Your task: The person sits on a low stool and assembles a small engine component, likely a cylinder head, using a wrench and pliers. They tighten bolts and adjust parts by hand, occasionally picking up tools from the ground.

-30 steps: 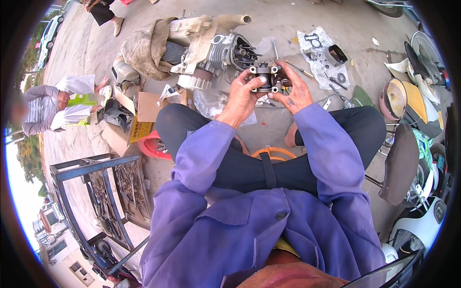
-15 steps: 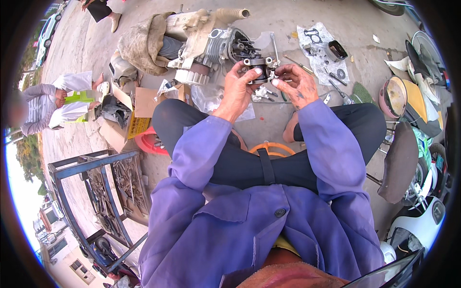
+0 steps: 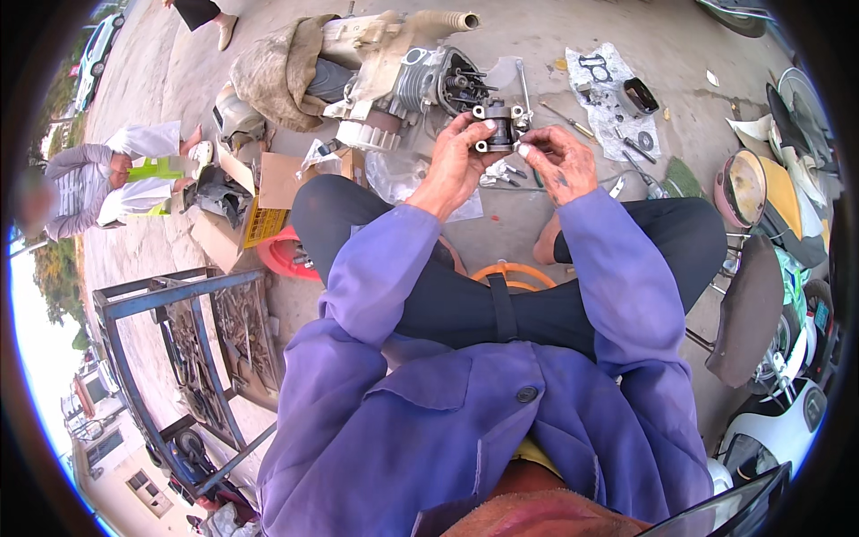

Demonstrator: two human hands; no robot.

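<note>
- We saw the left hand (image 3: 455, 170) gripping a dark metal part (image 3: 499, 125), thumb laid over its left side.
- We saw the right hand (image 3: 565, 166) half curled, thumb and fingertips close together just beside the part's right side; we could not tell whether it held anything.
- We found the part raised above the ground (image 3: 671, 31), in front of the crossed legs (image 3: 667, 228) and near the engine (image 3: 413, 89).
- We noticed dark print on a yellow panel (image 3: 266, 224), too small for us to read.
</note>
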